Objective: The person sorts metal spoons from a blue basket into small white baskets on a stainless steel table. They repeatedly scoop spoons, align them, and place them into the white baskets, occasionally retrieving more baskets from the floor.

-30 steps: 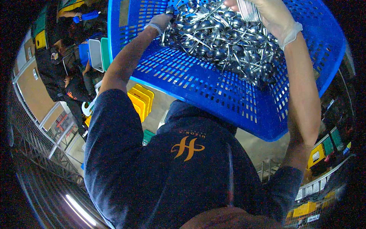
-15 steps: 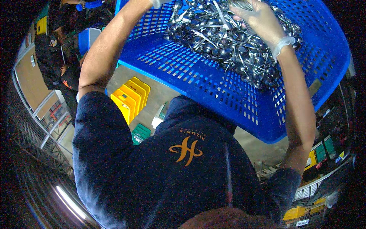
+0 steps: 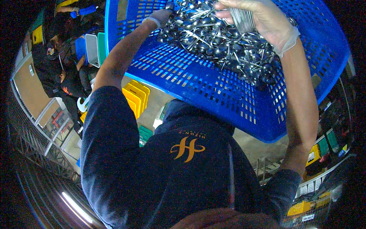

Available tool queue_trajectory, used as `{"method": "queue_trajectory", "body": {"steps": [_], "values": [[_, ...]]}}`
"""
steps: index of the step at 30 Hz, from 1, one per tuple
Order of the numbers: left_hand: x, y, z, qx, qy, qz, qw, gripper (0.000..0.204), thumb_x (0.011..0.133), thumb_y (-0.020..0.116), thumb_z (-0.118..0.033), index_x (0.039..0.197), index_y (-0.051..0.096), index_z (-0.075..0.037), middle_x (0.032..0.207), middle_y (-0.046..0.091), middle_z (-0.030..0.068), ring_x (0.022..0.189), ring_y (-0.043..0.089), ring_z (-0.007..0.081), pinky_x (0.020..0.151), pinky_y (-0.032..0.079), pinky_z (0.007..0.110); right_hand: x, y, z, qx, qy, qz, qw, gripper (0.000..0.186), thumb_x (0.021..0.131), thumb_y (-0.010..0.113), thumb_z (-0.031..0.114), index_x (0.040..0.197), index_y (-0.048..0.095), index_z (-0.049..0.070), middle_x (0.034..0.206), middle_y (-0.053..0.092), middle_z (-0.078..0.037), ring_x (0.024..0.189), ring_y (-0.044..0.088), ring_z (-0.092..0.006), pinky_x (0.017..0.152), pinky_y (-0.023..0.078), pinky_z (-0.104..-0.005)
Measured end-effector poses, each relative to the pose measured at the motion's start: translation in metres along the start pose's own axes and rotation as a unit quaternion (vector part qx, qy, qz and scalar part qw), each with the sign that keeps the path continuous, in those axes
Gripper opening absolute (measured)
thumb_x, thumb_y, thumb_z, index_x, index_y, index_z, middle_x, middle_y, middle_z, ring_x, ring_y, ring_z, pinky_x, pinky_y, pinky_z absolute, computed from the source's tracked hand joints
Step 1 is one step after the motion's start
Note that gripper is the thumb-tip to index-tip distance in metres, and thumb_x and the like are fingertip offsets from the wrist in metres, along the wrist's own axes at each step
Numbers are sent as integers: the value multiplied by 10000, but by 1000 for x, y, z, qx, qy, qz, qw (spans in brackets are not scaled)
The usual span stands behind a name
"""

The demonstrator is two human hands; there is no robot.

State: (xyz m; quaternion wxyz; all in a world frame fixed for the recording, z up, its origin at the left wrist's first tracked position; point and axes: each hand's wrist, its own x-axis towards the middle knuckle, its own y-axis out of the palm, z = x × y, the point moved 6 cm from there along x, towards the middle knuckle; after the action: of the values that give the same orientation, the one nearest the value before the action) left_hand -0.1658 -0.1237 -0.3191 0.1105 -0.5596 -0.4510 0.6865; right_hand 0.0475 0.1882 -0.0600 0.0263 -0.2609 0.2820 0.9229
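Observation:
A large blue perforated plastic basket (image 3: 183, 84) holds a heaped pile of shiny metal spoons (image 3: 213, 42). My right hand (image 3: 267, 19), in a clear glove, is closed round a bundle of metal cutlery (image 3: 243, 19) above the pile. Thin handles lie side by side in that bundle; its upper part is hidden by my fingers. At the left edge of the pile, my gloved left hand (image 3: 161, 17) has its fingers drawn together on a spoon (image 3: 170, 5), whose dark rounded bowl shows at the fingertips.
Below the basket on the left, yellow stacked bins (image 3: 136, 97) stand on the floor beside a green crate (image 3: 145, 134). Farther left are a person in dark clothes (image 3: 49, 72) and a grey-white tub (image 3: 92, 49). Yellow containers (image 3: 299, 208) stand at the lower right.
My left hand has come down from the top edge into view, to the left side of the pile. My right hand has tilted, and the cutlery bundle in it shows more fully.

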Motion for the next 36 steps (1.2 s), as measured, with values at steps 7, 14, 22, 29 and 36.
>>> {"method": "queue_trajectory", "body": {"steps": [7,14,22,29,36], "values": [[2,-83,8,13,-20,-114,993,226,911,670,-252,1004,750,-62,941,747,211,886,733,401,781,586,505,-4,1,-16,-81,77,-78,991,253,915,773,164,1076,673,-3,853,726,-84,706,718,-166,627,586,-266],[-110,-333,-161,-259,84,-211,939,206,869,718,-140,987,752,25,813,738,207,725,732,212,702,568,359,10,-2,-21,-275,-138,-126,943,199,893,781,148,1016,716,6,842,720,-18,666,629,-72,578,494,-236],[-52,-237,-125,-420,98,-146,890,249,966,651,-224,1052,746,-10,907,760,151,799,723,259,731,583,382,5,-7,-14,-71,-3,-71,995,191,907,725,60,1058,669,-43,870,735,-110,691,705,-167,586,556,-287],[-19,-30,-38,-10,-53,-1,999,234,926,650,-261,1001,756,-67,947,759,192,900,745,392,772,606,507,2,-11,6,12,-30,-38,999,223,899,756,69,1080,675,-35,928,743,-130,788,734,-191,674,603,-289],[-26,-23,-47,-3,-65,29,997,273,899,679,-307,1002,758,-67,984,751,209,928,742,390,798,605,521,-4,-3,16,57,-46,-53,996,284,921,764,124,1142,658,-20,972,730,-121,825,740,-198,730,628,-305]]}}
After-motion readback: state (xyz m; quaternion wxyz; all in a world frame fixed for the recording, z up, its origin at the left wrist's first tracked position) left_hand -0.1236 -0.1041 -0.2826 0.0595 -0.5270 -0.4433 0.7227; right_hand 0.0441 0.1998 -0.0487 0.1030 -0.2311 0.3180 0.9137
